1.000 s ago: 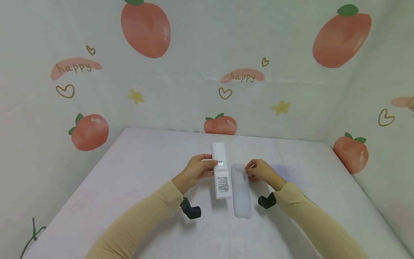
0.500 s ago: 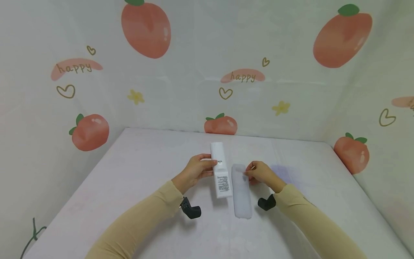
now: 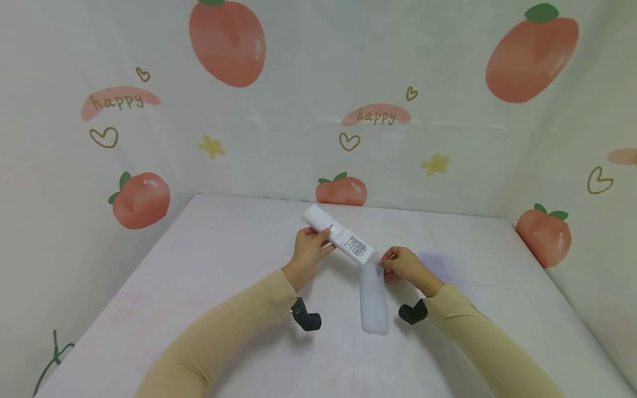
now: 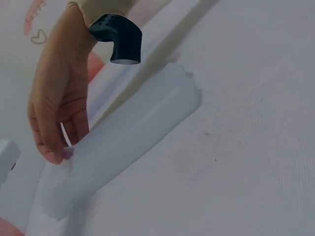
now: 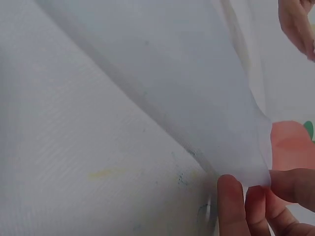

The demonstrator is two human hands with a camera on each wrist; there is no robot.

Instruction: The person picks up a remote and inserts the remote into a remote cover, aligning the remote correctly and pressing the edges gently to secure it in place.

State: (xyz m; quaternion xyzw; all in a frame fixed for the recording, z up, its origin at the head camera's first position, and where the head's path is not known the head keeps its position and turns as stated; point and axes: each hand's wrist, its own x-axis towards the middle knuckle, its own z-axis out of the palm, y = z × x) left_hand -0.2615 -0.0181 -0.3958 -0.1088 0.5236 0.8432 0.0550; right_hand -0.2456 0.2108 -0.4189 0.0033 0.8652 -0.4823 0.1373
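L hand [image 3: 307,254] fingers grip white device [image 3: 343,237], aslant at far end of translucent sleeve [image 3: 374,304], contact unclear; R hand [image 3: 405,264] fingers pinch sleeve edge there. Step prob. lining up to insert; next likely needs device straightened w/ sleeve.

There are two hands [image 3: 307,252] (one left, one right), two cameras [image 3: 306,317], one table [image 3: 239,243], one white device [image 3: 340,236], one see-through sleeve [image 3: 374,301].
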